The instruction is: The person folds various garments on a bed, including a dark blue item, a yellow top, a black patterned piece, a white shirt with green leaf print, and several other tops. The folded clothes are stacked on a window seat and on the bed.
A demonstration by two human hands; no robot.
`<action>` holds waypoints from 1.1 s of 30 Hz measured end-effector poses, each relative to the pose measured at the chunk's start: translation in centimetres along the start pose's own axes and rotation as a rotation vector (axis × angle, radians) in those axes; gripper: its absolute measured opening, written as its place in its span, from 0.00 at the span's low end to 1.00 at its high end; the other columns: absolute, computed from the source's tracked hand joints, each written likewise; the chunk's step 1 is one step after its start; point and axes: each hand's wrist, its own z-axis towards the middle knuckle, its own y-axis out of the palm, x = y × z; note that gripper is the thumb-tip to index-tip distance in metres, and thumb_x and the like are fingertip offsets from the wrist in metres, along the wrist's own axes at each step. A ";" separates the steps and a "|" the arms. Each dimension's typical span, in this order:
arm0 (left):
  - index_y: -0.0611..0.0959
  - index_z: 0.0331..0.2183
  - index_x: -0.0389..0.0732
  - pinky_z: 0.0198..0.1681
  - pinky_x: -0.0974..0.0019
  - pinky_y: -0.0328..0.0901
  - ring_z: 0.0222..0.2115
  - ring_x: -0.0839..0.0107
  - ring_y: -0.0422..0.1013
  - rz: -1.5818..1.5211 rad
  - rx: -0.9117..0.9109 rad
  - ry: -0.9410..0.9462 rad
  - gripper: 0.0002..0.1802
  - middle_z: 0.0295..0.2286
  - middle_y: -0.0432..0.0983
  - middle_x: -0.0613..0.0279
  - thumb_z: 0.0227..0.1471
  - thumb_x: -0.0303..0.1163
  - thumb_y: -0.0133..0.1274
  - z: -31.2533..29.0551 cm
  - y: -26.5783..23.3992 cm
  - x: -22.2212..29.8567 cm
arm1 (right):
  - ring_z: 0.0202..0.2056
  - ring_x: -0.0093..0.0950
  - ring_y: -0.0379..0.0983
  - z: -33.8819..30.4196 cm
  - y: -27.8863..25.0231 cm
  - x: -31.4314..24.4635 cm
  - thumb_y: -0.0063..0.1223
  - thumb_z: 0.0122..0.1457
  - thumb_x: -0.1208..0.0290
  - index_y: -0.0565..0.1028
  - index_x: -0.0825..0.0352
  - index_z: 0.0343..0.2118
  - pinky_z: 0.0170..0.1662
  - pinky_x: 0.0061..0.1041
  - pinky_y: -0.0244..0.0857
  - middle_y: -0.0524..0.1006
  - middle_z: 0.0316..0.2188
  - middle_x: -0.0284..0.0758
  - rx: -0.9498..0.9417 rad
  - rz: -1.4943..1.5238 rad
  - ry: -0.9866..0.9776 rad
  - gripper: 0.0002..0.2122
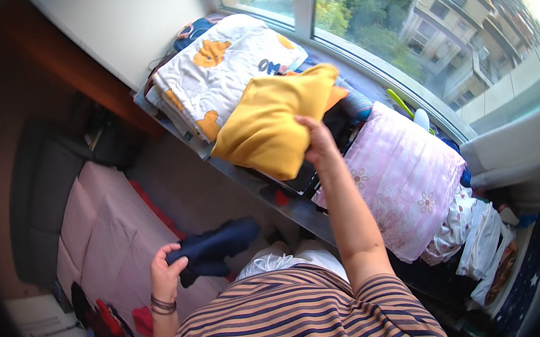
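My left hand [167, 272] is closed on a bunched dark navy garment [213, 250], which hangs in the air over the side of the pink-covered bed [114, 217]. Farther off, my right hand [317, 142] grips the right edge of a folded yellow garment [274, 124]. That yellow piece lies against a stack of folded cloth topped by a white sheet with orange animal figures [219, 63]. Right of my right forearm sits a folded pink flowered sheet [397, 176]. What is under the yellow garment is mostly hidden.
A long ledge runs below the window [380, 21]. White crumpled clothes [475, 242] and a dark star-patterned cloth [528, 284] lie at the right. A light green item [400, 102] stands by the window frame. Red and black clothes [103, 316] lie at the lower left.
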 end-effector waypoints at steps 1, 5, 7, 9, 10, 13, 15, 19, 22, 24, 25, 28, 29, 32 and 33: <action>0.74 0.38 0.35 0.41 0.74 0.63 0.33 0.76 0.68 -0.012 -0.007 0.030 0.19 0.33 0.71 0.62 0.39 0.16 0.55 0.4 -0.3 0.3 | 0.35 0.31 0.73 -1.5 1.4 -1.7 0.56 0.46 0.70 0.69 0.71 0.41 0.42 0.31 0.68 0.75 0.34 0.39 0.019 -0.025 -0.046 0.18; 0.73 0.39 0.35 0.42 0.74 0.62 0.33 0.77 0.67 -0.034 0.019 0.108 0.18 0.33 0.71 0.63 0.41 0.18 0.54 2.5 -1.3 1.5 | 0.28 0.25 0.74 -11.3 4.2 -9.1 0.52 0.49 0.70 0.71 0.72 0.37 0.35 0.23 0.69 0.76 0.29 0.37 0.133 -0.246 -0.250 0.13; 0.72 0.39 0.35 0.43 0.75 0.62 0.34 0.77 0.67 -0.053 0.006 0.128 0.18 0.33 0.70 0.63 0.41 0.18 0.54 3.9 -1.4 2.2 | 0.31 0.26 0.74 -17.0 4.1 -11.9 0.45 0.54 0.72 0.74 0.74 0.36 0.37 0.22 0.68 0.76 0.32 0.40 0.297 -0.266 -0.382 0.12; 0.72 0.39 0.35 0.43 0.75 0.62 0.35 0.77 0.67 -0.094 -0.015 0.160 0.18 0.34 0.70 0.63 0.42 0.19 0.53 5.2 -1.1 3.0 | 0.36 0.26 0.72 -22.0 3.6 -13.9 0.43 0.55 0.75 0.74 0.74 0.37 0.43 0.24 0.66 0.75 0.35 0.42 0.540 -0.557 -0.678 0.11; 0.72 0.39 0.35 0.43 0.75 0.62 0.35 0.78 0.67 -0.121 -0.027 0.184 0.17 0.34 0.70 0.63 0.43 0.20 0.53 5.8 -0.7 3.5 | 0.37 0.27 0.72 -24.3 3.4 -14.4 0.43 0.55 0.73 0.74 0.75 0.36 0.44 0.25 0.66 0.75 0.36 0.43 0.542 -0.619 -0.744 0.12; 0.72 0.39 0.35 0.43 0.75 0.62 0.35 0.76 0.67 -0.176 -0.051 0.218 0.17 0.34 0.70 0.62 0.44 0.20 0.54 8.0 0.6 4.8 | 0.39 0.33 0.73 -28.9 2.9 -15.3 0.44 0.54 0.69 0.66 0.74 0.46 0.45 0.29 0.67 0.73 0.41 0.45 0.413 -0.202 -0.575 0.18; 0.72 0.40 0.35 0.44 0.74 0.62 0.36 0.76 0.67 -0.162 -0.053 0.229 0.17 0.34 0.70 0.61 0.44 0.21 0.54 9.8 1.6 5.6 | 0.40 0.34 0.72 -30.6 2.0 -15.2 0.43 0.55 0.68 0.65 0.73 0.47 0.45 0.31 0.67 0.72 0.43 0.45 0.450 -0.187 -0.542 0.18; 0.73 0.40 0.35 0.44 0.74 0.62 0.35 0.75 0.68 -0.143 -0.065 0.367 0.17 0.35 0.71 0.61 0.45 0.20 0.53 13.1 3.4 8.2 | 0.41 0.36 0.72 -32.3 -0.8 -14.4 0.42 0.56 0.68 0.64 0.72 0.48 0.46 0.35 0.67 0.71 0.43 0.45 0.533 -0.162 -0.550 0.18; 0.73 0.40 0.34 0.43 0.76 0.62 0.34 0.77 0.67 -0.110 -0.061 0.445 0.17 0.33 0.71 0.64 0.44 0.20 0.53 16.1 5.4 11.9 | 0.41 0.37 0.72 -33.1 -2.4 -13.8 0.41 0.57 0.68 0.62 0.72 0.49 0.46 0.37 0.67 0.71 0.44 0.45 0.448 -0.078 -0.510 0.18; 0.73 0.40 0.34 0.41 0.77 0.62 0.33 0.79 0.67 -0.062 -0.027 0.529 0.17 0.32 0.70 0.65 0.44 0.20 0.54 17.6 7.3 14.7 | 0.42 0.37 0.72 -33.6 -3.2 -13.6 0.40 0.57 0.68 0.63 0.73 0.49 0.47 0.37 0.67 0.71 0.44 0.45 0.480 -0.068 -0.539 0.18; 0.73 0.39 0.33 0.40 0.77 0.63 0.32 0.79 0.68 -0.045 -0.034 0.577 0.16 0.32 0.71 0.64 0.45 0.21 0.53 18.1 8.3 16.0 | 0.42 0.37 0.72 -33.8 -3.5 -13.6 0.40 0.57 0.68 0.63 0.73 0.48 0.47 0.36 0.67 0.71 0.44 0.46 0.425 -0.045 -0.519 0.18; 0.74 0.39 0.34 0.37 0.77 0.66 0.30 0.76 0.69 -0.052 -0.118 0.788 0.14 0.32 0.72 0.61 0.47 0.21 0.53 18.4 11.9 17.6 | 0.42 0.37 0.71 -34.2 -4.3 -13.7 0.40 0.57 0.67 0.63 0.73 0.48 0.47 0.36 0.66 0.71 0.44 0.46 0.445 -0.083 -0.534 0.18; 0.74 0.40 0.37 0.38 0.75 0.66 0.32 0.75 0.69 -0.007 -0.111 0.855 0.14 0.33 0.72 0.61 0.47 0.22 0.53 18.4 13.3 17.2 | 0.42 0.37 0.71 -34.3 -4.4 -13.7 0.40 0.57 0.67 0.63 0.73 0.48 0.47 0.36 0.66 0.71 0.44 0.46 0.462 -0.063 -0.538 0.19; 0.73 0.39 0.38 0.39 0.70 0.65 0.34 0.72 0.69 0.194 -0.036 0.983 0.15 0.34 0.72 0.61 0.46 0.23 0.54 18.2 18.0 12.0 | 0.43 0.38 0.71 -34.3 -4.6 -13.6 0.40 0.57 0.66 0.63 0.73 0.48 0.48 0.37 0.65 0.71 0.44 0.46 0.486 -0.016 -0.532 0.19; 0.73 0.39 0.38 0.39 0.68 0.64 0.35 0.71 0.69 0.207 -0.064 1.012 0.15 0.34 0.72 0.61 0.45 0.24 0.54 18.3 19.9 9.4 | 0.43 0.38 0.71 -34.3 -4.6 -13.5 0.40 0.57 0.66 0.63 0.73 0.49 0.48 0.37 0.65 0.71 0.44 0.46 0.481 -0.008 -0.523 0.19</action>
